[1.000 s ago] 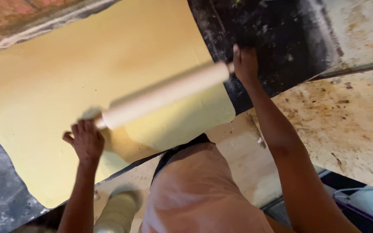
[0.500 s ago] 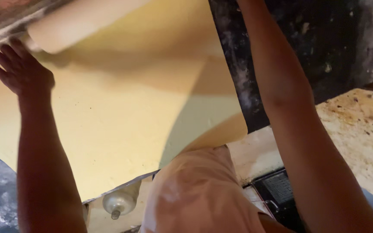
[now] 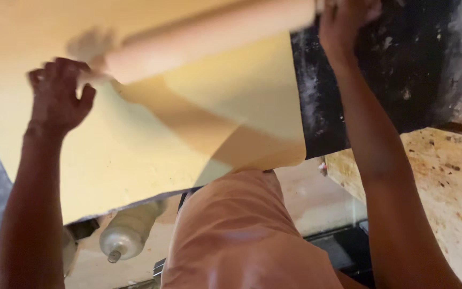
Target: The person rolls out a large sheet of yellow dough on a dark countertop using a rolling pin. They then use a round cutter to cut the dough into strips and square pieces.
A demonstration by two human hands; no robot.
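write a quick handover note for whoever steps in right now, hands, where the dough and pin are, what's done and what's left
Left hand: open, fingers spread, at the near end of the rolling pin, which is blurred.
Right hand: on the pin's far end at the top edge; grip not clear.
Dough sheet: large, thin, yellow, spread over the dark worktop, its near edge hanging over the front.
Done: sheet already rolled wide and flat.
Left: the pin lies across the upper part; how even the sheet is cannot be told.
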